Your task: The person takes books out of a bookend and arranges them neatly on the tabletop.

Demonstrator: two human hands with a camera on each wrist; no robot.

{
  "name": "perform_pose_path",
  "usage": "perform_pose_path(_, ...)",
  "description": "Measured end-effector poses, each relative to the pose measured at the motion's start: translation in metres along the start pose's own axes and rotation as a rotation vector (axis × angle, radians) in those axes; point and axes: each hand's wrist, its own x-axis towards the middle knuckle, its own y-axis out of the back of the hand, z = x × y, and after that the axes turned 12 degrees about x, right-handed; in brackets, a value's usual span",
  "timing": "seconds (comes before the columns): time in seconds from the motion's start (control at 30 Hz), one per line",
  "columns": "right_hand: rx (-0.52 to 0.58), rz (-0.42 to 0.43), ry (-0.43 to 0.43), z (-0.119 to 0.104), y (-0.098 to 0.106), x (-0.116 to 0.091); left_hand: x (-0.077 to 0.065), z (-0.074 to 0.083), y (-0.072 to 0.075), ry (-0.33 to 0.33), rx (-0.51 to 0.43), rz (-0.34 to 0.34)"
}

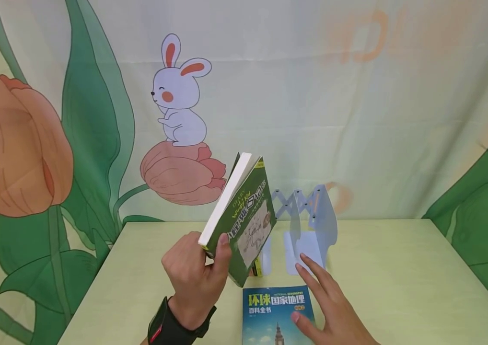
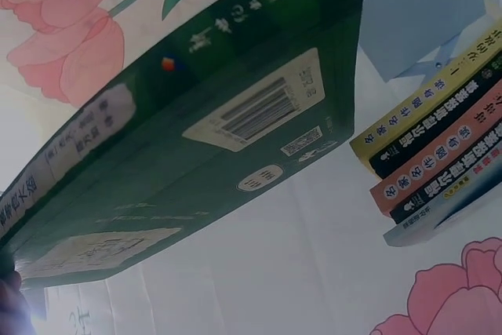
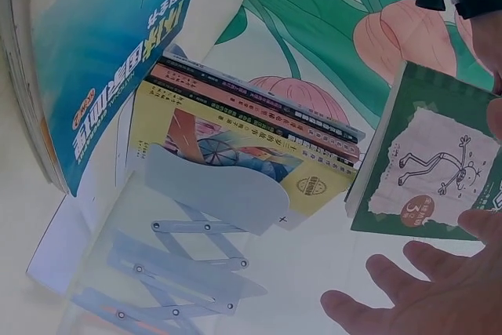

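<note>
My left hand (image 1: pixel 190 278) grips a green paperback (image 1: pixel 250 230) by its lower edge, thumb on the front cover, and holds it up tilted over the table. The left wrist view shows its back cover and barcode (image 2: pixel 263 110). My right hand (image 1: pixel 334 309) is held with its fingers spread and nothing in its grasp; in the head view it overlaps a blue geography book (image 1: pixel 265 321). In the right wrist view, the right fingers (image 3: pixel 427 260) are close to the green book's cover.
A pale blue folding book rack (image 1: pixel 326 230) stands towards the back of the table (image 1: pixel 399 278). Several thin books (image 3: pixel 243 127) stand upright at one end of it, partly hidden by the green book in the head view. A printed curtain (image 1: pixel 270 96) hangs behind.
</note>
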Motion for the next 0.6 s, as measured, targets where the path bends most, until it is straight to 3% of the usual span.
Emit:
perform_pose_path(0.2, 0.009, 0.009, -0.035, 0.001, 0.0, -0.001, -0.007, 0.004, 0.003, -0.003, -0.013, -0.001)
perform_pose_path(0.47, -0.025, 0.05, 0.122, 0.008, 0.004, 0.001, -0.014, 0.009, 0.005, -0.018, -0.034, -0.006)
perform_pose_path(0.6, 0.001, 0.051, 0.099, 0.006, 0.006, 0.005, -0.017, 0.011, 0.005, -0.031, -0.051, -0.009)
